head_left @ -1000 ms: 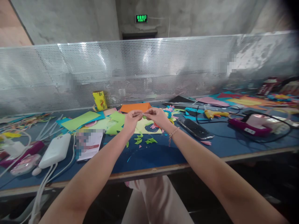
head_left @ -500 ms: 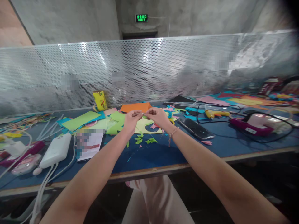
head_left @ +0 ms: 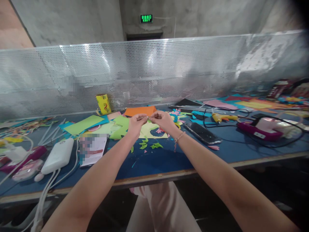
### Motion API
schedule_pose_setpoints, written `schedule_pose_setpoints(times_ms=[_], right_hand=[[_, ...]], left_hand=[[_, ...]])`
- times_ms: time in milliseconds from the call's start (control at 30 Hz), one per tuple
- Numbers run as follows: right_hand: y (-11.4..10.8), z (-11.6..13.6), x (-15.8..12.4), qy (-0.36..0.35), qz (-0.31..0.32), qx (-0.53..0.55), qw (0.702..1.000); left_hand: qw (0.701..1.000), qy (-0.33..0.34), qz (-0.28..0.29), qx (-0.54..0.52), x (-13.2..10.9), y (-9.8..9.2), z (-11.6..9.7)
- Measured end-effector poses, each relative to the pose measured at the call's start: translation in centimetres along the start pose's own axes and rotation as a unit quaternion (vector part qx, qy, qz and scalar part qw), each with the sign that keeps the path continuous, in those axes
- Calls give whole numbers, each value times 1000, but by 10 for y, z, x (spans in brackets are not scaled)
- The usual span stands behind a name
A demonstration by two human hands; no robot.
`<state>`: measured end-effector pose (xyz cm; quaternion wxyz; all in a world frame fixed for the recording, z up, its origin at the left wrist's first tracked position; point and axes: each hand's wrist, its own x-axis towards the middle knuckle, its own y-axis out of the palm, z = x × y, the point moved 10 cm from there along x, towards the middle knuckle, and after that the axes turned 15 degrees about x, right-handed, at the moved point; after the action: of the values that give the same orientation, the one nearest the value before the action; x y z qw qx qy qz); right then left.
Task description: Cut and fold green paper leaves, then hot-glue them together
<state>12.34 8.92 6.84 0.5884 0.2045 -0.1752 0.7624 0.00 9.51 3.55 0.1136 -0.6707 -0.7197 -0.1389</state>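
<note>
My left hand [head_left: 135, 125] and my right hand [head_left: 164, 121] meet over the middle of the table, fingertips pinched together. Between them is something tiny that I cannot make out. Under the hands lies a pale yellow paper sheet [head_left: 145, 131], with bright green paper [head_left: 119, 129] to its left. An orange paper sheet [head_left: 137, 111] is just behind. Small green paper scraps [head_left: 156, 145] are scattered on the blue tabletop [head_left: 154, 162] nearer to me. Beside my right wrist is a dark phone [head_left: 203, 132], lying flat.
A lit phone [head_left: 94, 150], a white power bank [head_left: 58, 155] and cables are at left. A yellow glue gun [head_left: 224, 117] and a purple power strip [head_left: 259, 130] lie at right. A yellow packet [head_left: 103, 104] stands before the perforated metal screen [head_left: 154, 71].
</note>
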Motion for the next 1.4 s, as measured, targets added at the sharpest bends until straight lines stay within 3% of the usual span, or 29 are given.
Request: schedule_pose_setpoints(times_ms=[1000,1400], right_hand=[[-1,0,0,1,4,-6,1000],[-2,-10,1,23,-14,60,998]], left_hand=[[1000,-9,4,24,-4,1,-5],[997,-39,-20,-58,-5,-1,-3]])
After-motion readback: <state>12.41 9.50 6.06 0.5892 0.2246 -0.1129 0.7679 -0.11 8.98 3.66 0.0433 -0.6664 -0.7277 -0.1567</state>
